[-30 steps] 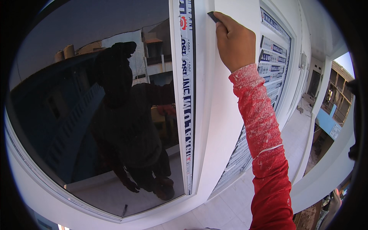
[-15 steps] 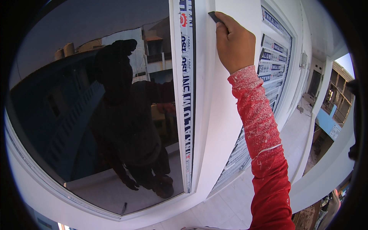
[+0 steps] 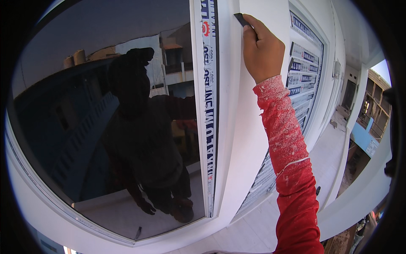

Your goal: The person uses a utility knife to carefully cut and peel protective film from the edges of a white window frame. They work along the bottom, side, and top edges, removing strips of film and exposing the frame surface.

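Note:
My right hand (image 3: 264,53), in a dusty red sleeve, is raised high with the fingers closed in a pinch. It grips a small flat black piece (image 3: 241,19), whose exact kind I cannot make out. The black piece's free end is at the corner where the white wall (image 3: 264,15) meets the white window frame (image 3: 226,63). Beside it stands dark reflective glass (image 3: 156,139), edged by a printed protective film strip (image 3: 209,106). My left hand is not directly in view; only a dim reflection of my figure shows in the glass.
A second window or door (image 3: 306,55) with film-covered slats lies beyond the wall to the right. A pale tiled walkway (image 3: 327,144) runs away along the wall, bordered by a white parapet (image 3: 359,203). An unfinished building (image 3: 374,101) shows past it.
The view has shifted slightly, so the window and wall appear a little farther right. My right hand still pinches the black piece at the same corner, with only a slight change of place.

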Demonstrator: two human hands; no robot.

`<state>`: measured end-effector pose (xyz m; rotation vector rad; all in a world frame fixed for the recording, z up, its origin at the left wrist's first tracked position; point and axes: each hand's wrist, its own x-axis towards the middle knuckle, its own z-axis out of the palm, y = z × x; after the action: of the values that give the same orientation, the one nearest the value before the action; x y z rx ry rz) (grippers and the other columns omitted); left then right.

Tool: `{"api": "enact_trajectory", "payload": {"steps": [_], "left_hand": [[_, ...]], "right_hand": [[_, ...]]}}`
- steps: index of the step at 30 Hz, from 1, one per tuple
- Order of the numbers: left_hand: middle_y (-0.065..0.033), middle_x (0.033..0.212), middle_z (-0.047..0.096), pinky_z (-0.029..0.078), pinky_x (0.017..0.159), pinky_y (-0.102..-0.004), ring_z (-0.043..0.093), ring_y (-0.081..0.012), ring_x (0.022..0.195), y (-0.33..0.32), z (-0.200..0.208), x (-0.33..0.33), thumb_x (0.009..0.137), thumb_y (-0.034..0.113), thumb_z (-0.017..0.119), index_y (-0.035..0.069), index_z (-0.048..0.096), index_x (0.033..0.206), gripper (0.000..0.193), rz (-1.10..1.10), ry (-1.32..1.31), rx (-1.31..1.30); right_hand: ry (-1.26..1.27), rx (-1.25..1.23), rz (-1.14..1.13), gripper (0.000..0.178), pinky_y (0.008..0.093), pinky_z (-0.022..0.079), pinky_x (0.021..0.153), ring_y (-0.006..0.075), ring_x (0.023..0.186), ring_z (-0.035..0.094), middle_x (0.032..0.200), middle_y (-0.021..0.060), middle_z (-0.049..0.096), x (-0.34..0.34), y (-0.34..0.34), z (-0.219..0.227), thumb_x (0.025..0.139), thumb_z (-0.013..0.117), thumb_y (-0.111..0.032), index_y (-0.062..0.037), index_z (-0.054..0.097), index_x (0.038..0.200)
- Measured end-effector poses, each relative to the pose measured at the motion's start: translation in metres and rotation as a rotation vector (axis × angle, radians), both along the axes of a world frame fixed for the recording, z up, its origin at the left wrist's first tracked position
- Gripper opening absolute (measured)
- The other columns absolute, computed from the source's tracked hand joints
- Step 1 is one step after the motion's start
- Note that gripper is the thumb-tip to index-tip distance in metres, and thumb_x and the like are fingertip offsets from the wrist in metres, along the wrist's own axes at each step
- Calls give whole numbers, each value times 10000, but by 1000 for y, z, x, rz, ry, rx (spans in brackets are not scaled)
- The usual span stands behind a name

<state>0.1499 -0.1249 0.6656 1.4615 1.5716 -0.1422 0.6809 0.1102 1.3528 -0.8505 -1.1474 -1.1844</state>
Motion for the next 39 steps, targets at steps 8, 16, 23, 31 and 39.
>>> {"api": "enact_trajectory", "payload": {"steps": [8, 16, 23, 31, 39], "left_hand": [[-65, 999, 648, 482, 707, -322, 559, -158, 842, 13, -8, 9, 957, 462, 665, 112, 551, 1294, 499, 7, -11, 2], [-62, 987, 649, 482, 696, -321, 557, -153, 829, 24, -12, 19, 958, 461, 664, 112, 563, 1284, 488, 8, -19, -2], [-59, 976, 651, 482, 687, -320, 556, -149, 818, 28, -14, 28, 959, 460, 663, 112, 573, 1276, 479, 1, -27, -14], [-56, 964, 652, 481, 676, -319, 555, -145, 805, 35, -17, 34, 960, 458, 661, 111, 585, 1266, 469, 1, -32, -21], [-53, 952, 654, 481, 665, -318, 553, -140, 792, 40, -23, 39, 962, 457, 660, 111, 597, 1257, 459, 5, -40, -30]], "right_hand": [[-7, -12, -33, 272, 310, 585, 698, 251, 732, 746, 931, 143, 779, 4, 4, 9, 989, 618, -202, -96, 754, 1199], [-28, -30, -65, 268, 333, 596, 742, 281, 782, 758, 974, 150, 777, 2, -1, 7, 978, 622, -188, -86, 757, 1186], [-12, -42, -40, 233, 401, 596, 736, 340, 735, 730, 875, 178, 753, -3, -3, -2, 954, 608, -139, -60, 757, 1116], [-7, -40, -65, 232, 399, 598, 736, 337, 751, 735, 887, 171, 756, -8, -2, -8, 951, 622, -125, -50, 745, 1133], [-10, -68, -97, 235, 392, 598, 731, 328, 745, 735, 890, 168, 756, -9, -4, -16, 947, 631, -107, -32, 735, 1144]]}}
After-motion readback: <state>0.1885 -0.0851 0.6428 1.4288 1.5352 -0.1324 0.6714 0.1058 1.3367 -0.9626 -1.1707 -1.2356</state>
